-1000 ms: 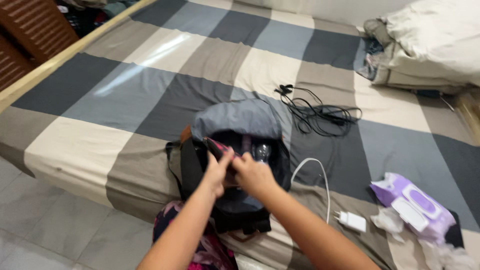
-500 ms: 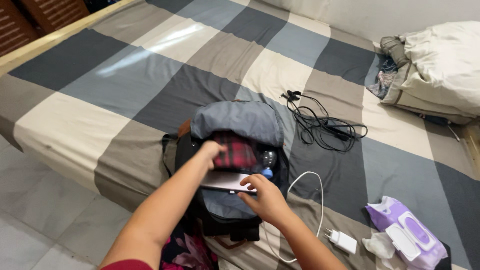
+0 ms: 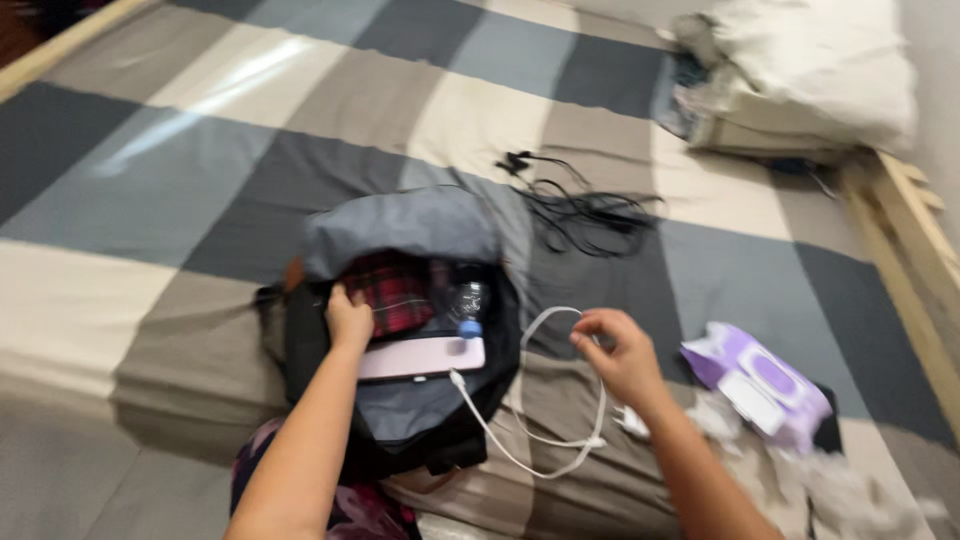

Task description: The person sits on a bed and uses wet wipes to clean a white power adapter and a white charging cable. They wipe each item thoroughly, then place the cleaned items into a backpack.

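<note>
My right hand [image 3: 618,352] pinches the white cable [image 3: 540,400] near the top of its loop, thumb and fingertips closed on it; the cable curls down over the bedsheet [image 3: 200,160] and runs back to the pink device [image 3: 420,357], where it seems plugged in, though blur hides the joint; the charger [image 3: 630,420] at its other end is mostly hidden behind my wrist. My left hand [image 3: 348,318] grips the left edge of the bag's [image 3: 400,330] opening, fingers curled over the rim and partly out of sight inside. The bag lies open on the bed; the device lies flat across its mouth; behind it sit a red plaid cloth [image 3: 395,290] and a clear bottle [image 3: 467,305] with a blue cap, only its top showing. Black cords [image 3: 585,215] lie tangled beyond the bag, apart from it. To my right, a purple wipes pack [image 3: 755,385] sits near crumpled tissue [image 3: 800,470], smeared by motion. A pillow [image 3: 800,70] lies at the far corner, cut off by the frame.
</note>
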